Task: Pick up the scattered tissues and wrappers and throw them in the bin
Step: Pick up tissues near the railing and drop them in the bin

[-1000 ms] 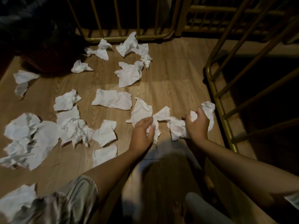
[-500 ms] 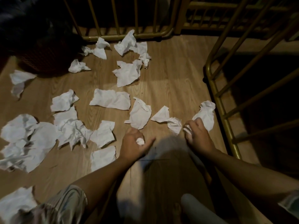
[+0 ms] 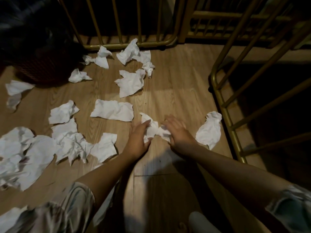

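Observation:
Several crumpled white tissues lie scattered over the wooden floor [image 3: 176, 84]. My left hand [image 3: 138, 140] curls around a crumpled tissue [image 3: 150, 128] on the floor at centre. My right hand [image 3: 178, 132] lies over a second tissue [image 3: 162, 132] right beside it, fingers spread and blurred. Another tissue [image 3: 209, 130] sits alone to the right of that hand. A flat tissue [image 3: 112, 110] lies just beyond my left hand. The dark woven bin [image 3: 38, 64] stands at the far left, half in shadow.
A gold metal railing [image 3: 127, 45] runs along the far edge and another gold railing [image 3: 223, 115] stands on the right. A large heap of tissues [image 3: 27, 153] lies at the left. My knee [image 3: 202, 222] shows at the bottom.
Both hands moved forward and together onto the two centre tissues. The right hand left the tissue by the railing, which now lies alone. The camera tilted slightly.

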A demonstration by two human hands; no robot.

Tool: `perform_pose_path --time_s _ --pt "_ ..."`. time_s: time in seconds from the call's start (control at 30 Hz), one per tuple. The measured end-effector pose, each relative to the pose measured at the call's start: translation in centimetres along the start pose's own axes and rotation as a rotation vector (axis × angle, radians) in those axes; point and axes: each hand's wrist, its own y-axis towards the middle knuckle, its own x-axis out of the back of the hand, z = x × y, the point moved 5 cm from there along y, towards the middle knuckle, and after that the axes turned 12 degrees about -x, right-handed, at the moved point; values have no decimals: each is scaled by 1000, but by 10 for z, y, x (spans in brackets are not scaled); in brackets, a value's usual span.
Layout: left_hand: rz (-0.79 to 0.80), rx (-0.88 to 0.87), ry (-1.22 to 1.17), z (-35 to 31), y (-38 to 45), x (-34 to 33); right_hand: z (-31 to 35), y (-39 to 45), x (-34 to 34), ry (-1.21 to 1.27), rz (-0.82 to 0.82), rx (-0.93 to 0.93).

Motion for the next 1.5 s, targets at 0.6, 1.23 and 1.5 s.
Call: perform_pose_path --time_s 0.6,1.23,1.5 --pt "-261 151 -35 -9 -17 17 -61 -46 17 19 -218 -222" --pt "-239 295 159 77 34 75 -111 -39 5 137 -387 -701" --pt "-276 238 83 83 25 70 -94 -30 2 29 -282 -530"
